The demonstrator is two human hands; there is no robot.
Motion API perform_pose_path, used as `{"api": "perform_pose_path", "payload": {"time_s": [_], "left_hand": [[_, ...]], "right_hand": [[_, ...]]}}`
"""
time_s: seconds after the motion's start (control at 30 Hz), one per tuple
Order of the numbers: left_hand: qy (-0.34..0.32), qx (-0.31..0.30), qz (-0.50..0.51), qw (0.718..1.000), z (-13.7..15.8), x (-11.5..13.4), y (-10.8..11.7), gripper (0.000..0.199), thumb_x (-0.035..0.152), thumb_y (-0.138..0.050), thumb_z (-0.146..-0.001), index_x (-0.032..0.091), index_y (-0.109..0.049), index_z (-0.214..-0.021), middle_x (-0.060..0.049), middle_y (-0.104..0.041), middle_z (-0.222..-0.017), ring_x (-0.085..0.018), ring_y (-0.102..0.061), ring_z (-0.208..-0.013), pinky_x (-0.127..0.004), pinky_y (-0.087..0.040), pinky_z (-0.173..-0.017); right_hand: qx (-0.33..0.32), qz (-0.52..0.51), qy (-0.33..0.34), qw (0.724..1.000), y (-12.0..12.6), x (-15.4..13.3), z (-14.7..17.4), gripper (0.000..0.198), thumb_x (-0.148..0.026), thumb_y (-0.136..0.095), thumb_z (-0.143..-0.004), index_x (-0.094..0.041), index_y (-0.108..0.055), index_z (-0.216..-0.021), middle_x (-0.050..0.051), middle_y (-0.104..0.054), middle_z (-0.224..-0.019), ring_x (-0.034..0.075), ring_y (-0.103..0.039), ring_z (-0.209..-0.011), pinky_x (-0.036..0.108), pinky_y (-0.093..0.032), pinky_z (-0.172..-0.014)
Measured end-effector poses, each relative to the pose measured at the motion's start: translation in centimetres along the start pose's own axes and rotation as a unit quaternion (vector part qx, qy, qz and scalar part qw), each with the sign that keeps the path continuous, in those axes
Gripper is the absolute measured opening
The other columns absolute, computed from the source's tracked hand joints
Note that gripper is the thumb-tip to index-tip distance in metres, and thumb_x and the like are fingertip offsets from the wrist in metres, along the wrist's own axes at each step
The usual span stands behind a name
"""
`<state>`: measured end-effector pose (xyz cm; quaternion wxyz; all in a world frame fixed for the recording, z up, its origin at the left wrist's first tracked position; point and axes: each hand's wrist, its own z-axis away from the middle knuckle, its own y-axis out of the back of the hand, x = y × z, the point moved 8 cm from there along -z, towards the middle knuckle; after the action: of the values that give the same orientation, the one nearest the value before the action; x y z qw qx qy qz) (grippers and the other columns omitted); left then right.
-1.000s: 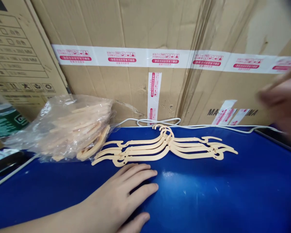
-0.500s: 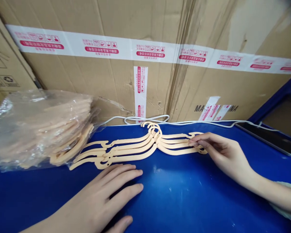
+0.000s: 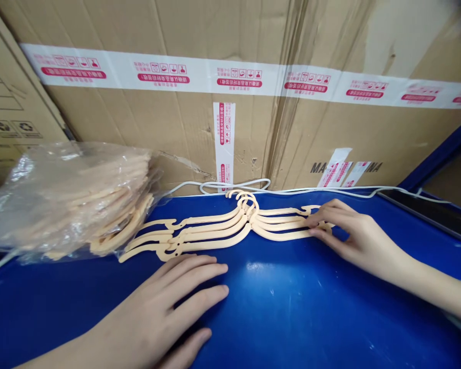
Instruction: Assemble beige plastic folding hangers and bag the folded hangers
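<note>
Several beige folding clothes hangers [image 3: 215, 231] lie overlapped on the blue table [image 3: 276, 307], their hooks bunched together toward the back. My right hand [image 3: 353, 236] is closed around their right end, with thumb and fingertips pinching an arm there; the hand hides part of that end. My left hand [image 3: 169, 302] rests palm down in front of the left arms, fingers spread and holding nothing. Its fingertips lie close to the nearest hanger; whether they touch it I cannot tell.
At the left a clear plastic bag [image 3: 72, 200] holds more beige hangers. A white cable [image 3: 311, 190] runs along the back, in front of large taped cardboard boxes [image 3: 157, 123]. A dark flat device [image 3: 432, 212] like a phone or tablet lies at the back right.
My right thumb has come down and my fingers have moved over the hangers' right end, taking a fuller grip. My left hand stays almost still. The view has shifted slightly.
</note>
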<state>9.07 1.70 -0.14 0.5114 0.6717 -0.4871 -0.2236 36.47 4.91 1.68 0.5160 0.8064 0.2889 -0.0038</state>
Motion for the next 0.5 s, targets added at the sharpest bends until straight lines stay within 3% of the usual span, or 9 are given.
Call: {"api": "perform_pose_path", "payload": {"time_s": [0.1,0.2,0.37,0.5], "left_hand": [[-0.015,-0.006,0.005,1.0,-0.3,0.5,0.7,0.043,0.013,-0.051,-0.083,0.027,-0.059,-0.123,-0.006,-0.061,-0.131,-0.025,-0.054,-0.123,-0.04,-0.045,-0.104],[-0.012,-0.007,0.026,1.0,-0.5,0.8,1.8,0.042,0.014,-0.053,-0.083,0.027,-0.059,-0.122,-0.005,-0.062,-0.128,-0.022,-0.056,-0.12,-0.034,-0.048,-0.102],[0.087,0.001,0.092,0.992,-0.4,-0.1,3.1,0.034,0.018,-0.057,-0.083,0.027,-0.06,-0.116,-0.002,-0.067,-0.119,-0.018,-0.062,-0.112,-0.026,-0.051,-0.097],[0.173,0.01,0.191,0.966,-0.2,-1.8,2.6,0.025,0.024,-0.055,-0.086,0.026,-0.063,-0.11,-0.003,-0.07,-0.11,-0.017,-0.068,-0.097,-0.026,-0.057,-0.085]], "right_hand": [[-0.056,0.005,0.024,0.998,-1.1,-0.3,-0.1,0.016,-0.036,-0.058,-0.088,-0.023,-0.068,-0.087,0.007,-0.068,-0.087,0.024,-0.061,-0.087,0.039,-0.051,-0.075],[-0.056,-0.008,0.017,0.998,-1.3,0.0,0.0,0.018,-0.038,-0.056,-0.089,-0.023,-0.064,-0.083,0.007,-0.066,-0.084,0.023,-0.061,-0.082,0.036,-0.05,-0.072],[-0.03,-0.031,-0.049,0.998,-0.5,1.1,0.3,0.022,-0.044,-0.055,-0.089,-0.023,-0.06,-0.086,0.006,-0.066,-0.084,0.019,-0.061,-0.07,0.028,-0.048,-0.059],[0.032,-0.041,-0.08,0.995,0.8,1.3,0.2,0.03,-0.051,-0.056,-0.085,-0.022,-0.06,-0.081,0.004,-0.067,-0.073,0.017,-0.062,-0.06,0.024,-0.046,-0.049]]}}
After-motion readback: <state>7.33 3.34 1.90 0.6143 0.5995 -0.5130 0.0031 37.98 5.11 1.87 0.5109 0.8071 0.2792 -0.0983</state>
